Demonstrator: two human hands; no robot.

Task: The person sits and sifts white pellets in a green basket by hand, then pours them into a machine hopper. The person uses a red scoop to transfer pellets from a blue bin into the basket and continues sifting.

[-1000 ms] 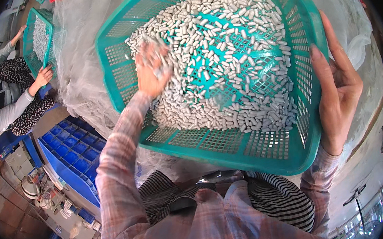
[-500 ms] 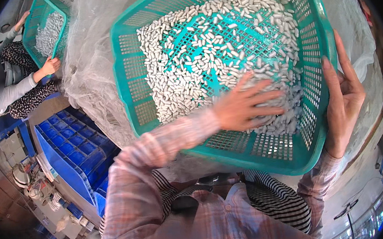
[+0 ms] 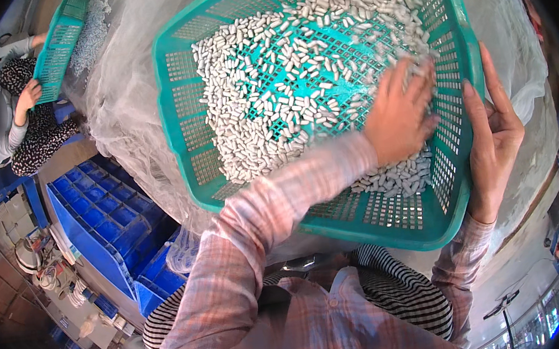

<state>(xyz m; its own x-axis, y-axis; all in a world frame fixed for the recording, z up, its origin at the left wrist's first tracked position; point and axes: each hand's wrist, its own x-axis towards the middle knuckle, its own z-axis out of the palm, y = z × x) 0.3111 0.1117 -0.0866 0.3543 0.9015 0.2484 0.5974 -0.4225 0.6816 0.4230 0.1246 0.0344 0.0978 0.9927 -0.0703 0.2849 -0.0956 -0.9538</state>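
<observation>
1 basket [image 3: 382, 232] lies long axis sideways, right grip [image 3: 496, 143] clasping it, left grip [image 3: 400, 117] spread over capsules [image 3: 240, 131].

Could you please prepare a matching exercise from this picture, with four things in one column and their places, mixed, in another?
1. Left hand
2. Right hand
3. Small white oblong capsules
4. Blue plastic compartmented tray

A. Spread over the bottom of the green perforated plastic basket
B. Against the basket's right side
C. Outside the basket, to its lower left
D. Reaching inside the basket

Pairs: 1-D, 2-B, 3-A, 4-C
</observation>
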